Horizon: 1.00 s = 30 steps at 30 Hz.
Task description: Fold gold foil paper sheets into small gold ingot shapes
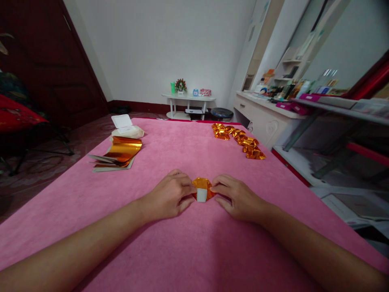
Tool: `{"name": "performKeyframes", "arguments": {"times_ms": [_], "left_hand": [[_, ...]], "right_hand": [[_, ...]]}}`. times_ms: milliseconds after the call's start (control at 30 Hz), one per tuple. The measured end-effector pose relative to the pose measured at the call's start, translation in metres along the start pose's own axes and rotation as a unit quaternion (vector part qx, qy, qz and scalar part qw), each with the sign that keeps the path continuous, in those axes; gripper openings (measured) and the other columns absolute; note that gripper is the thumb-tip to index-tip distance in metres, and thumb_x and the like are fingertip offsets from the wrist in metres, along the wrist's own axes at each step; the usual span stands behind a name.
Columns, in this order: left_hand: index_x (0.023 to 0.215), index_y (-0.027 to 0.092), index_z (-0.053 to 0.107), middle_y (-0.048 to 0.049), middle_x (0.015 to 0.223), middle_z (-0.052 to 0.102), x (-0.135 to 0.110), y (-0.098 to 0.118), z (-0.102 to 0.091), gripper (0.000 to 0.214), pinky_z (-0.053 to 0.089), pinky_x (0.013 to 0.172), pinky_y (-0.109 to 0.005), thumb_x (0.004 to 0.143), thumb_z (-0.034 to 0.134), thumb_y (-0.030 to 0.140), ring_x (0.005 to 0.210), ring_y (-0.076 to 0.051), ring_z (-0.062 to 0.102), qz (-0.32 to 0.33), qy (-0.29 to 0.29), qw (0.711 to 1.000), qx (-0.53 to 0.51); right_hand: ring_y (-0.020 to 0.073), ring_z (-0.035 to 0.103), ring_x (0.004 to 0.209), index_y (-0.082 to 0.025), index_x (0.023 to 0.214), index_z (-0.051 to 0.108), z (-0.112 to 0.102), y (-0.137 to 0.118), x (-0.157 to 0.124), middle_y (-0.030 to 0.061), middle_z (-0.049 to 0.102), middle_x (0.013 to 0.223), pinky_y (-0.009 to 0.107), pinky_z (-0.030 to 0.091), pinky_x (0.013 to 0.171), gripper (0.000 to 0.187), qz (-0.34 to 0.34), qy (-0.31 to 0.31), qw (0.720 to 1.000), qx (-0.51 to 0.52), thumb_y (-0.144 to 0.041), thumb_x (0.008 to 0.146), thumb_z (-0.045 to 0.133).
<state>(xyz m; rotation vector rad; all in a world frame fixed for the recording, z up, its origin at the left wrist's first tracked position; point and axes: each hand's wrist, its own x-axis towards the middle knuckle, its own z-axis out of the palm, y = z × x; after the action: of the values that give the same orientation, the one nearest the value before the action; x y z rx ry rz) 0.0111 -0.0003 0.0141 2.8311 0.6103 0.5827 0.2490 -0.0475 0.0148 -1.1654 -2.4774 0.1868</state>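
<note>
A small folded piece of gold foil paper point(201, 183) lies on the pink cloth point(170, 251) in front of me, a pale patch of its plain side showing at the near middle. My left hand point(174, 194) pinches its left edge between thumb and fingers. On the opposite edge, the fingertips of my right hand point(235, 196) close on it the same way. Both wrists rest low over the cloth. Parts of the paper's two ends are hidden under my fingertips.
A stack of gold foil sheets point(121, 152) lies at the left, before a white pack with a raised lid point(122, 121). Several folded gold foil pieces point(247, 142) form a row at the far right. Beyond stand a small white table point(190, 97) and a cluttered dresser point(267, 111).
</note>
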Motion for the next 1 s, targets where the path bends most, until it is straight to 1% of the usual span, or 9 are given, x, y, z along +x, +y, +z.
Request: {"name": "performKeyframes", "arguments": {"times_ms": [133,267,367,500,567,667,800,1000], "left_hand": [[0.092,0.020,0.067,-0.0044,0.076,0.063,0.006,0.000,0.003,0.022,0.039,0.078,-0.032,0.074,0.055,0.014,0.076,-0.018,0.056,-0.012,-0.001,1.000,-0.002],[0.088,0.019,0.067,-0.0042,0.073,0.062,0.008,0.001,0.009,0.026,0.041,0.073,-0.030,0.070,0.053,0.008,0.074,-0.017,0.055,-0.036,0.016,0.999,-0.021],[0.087,0.019,0.067,-0.0045,0.075,0.061,0.006,0.000,0.013,0.026,0.042,0.071,-0.028,0.069,0.053,0.007,0.076,-0.017,0.055,-0.050,0.031,0.998,-0.037],[0.084,0.018,0.067,-0.0051,0.083,0.061,0.005,-0.007,0.019,0.017,0.043,0.072,-0.027,0.077,0.054,0.011,0.080,-0.016,0.055,-0.088,0.054,0.989,-0.103],[0.080,0.017,0.067,-0.0046,0.082,0.061,0.005,-0.012,0.021,0.013,0.043,0.071,-0.025,0.081,0.054,0.015,0.078,-0.015,0.056,-0.112,0.062,0.980,-0.152],[0.074,0.016,0.066,-0.0036,0.079,0.060,0.008,-0.017,0.024,0.016,0.043,0.070,-0.025,0.084,0.053,0.019,0.075,-0.014,0.055,-0.138,0.068,0.969,-0.191],[0.067,0.016,0.061,-0.0026,0.077,0.059,0.013,-0.017,0.024,0.020,0.042,0.070,-0.025,0.085,0.051,0.020,0.074,-0.014,0.055,-0.180,0.074,0.968,-0.160],[0.072,0.016,0.061,-0.0036,0.077,0.061,0.017,-0.015,0.025,0.015,0.041,0.069,-0.025,0.081,0.050,0.018,0.075,-0.015,0.055,-0.218,0.073,0.970,-0.079]], "right_hand": [[0.0171,0.053,0.085,-0.016,0.093,0.064,0.005,0.000,0.000,0.0074,0.058,0.090,0.029,0.044,0.076,0.017,0.011,-0.002,1.000,-0.029,-0.013,0.084,0.050],[0.0172,0.051,0.084,-0.014,0.094,0.063,0.014,0.002,0.000,0.0079,0.057,0.089,0.029,0.043,0.076,0.019,0.022,0.027,0.998,-0.050,-0.012,0.087,0.045],[0.0166,0.051,0.085,-0.015,0.091,0.063,0.018,0.001,0.000,0.0066,0.057,0.089,0.028,0.042,0.077,0.018,0.059,0.048,0.996,-0.036,-0.015,0.089,0.045],[0.0144,0.052,0.079,-0.018,0.084,0.063,0.022,-0.001,0.003,0.0029,0.057,0.084,0.025,0.041,0.072,0.018,0.138,0.073,0.988,0.003,-0.019,0.090,0.047],[0.0137,0.052,0.076,-0.018,0.078,0.063,0.023,-0.003,0.005,0.0017,0.056,0.080,0.025,0.041,0.070,0.019,0.169,0.086,0.982,0.014,-0.020,0.090,0.047],[0.0134,0.052,0.074,-0.018,0.073,0.062,0.025,-0.006,0.009,0.0011,0.055,0.077,0.024,0.039,0.068,0.021,0.200,0.101,0.974,0.016,-0.021,0.088,0.048],[0.0132,0.052,0.071,-0.018,0.070,0.062,0.028,-0.008,0.015,0.0011,0.056,0.075,0.023,0.037,0.064,0.020,0.230,0.113,0.967,0.005,-0.019,0.086,0.051],[0.0125,0.051,0.067,-0.018,0.067,0.061,0.030,-0.009,0.020,0.0007,0.058,0.072,0.023,0.035,0.061,0.018,0.254,0.122,0.959,-0.028,-0.017,0.083,0.052]]}}
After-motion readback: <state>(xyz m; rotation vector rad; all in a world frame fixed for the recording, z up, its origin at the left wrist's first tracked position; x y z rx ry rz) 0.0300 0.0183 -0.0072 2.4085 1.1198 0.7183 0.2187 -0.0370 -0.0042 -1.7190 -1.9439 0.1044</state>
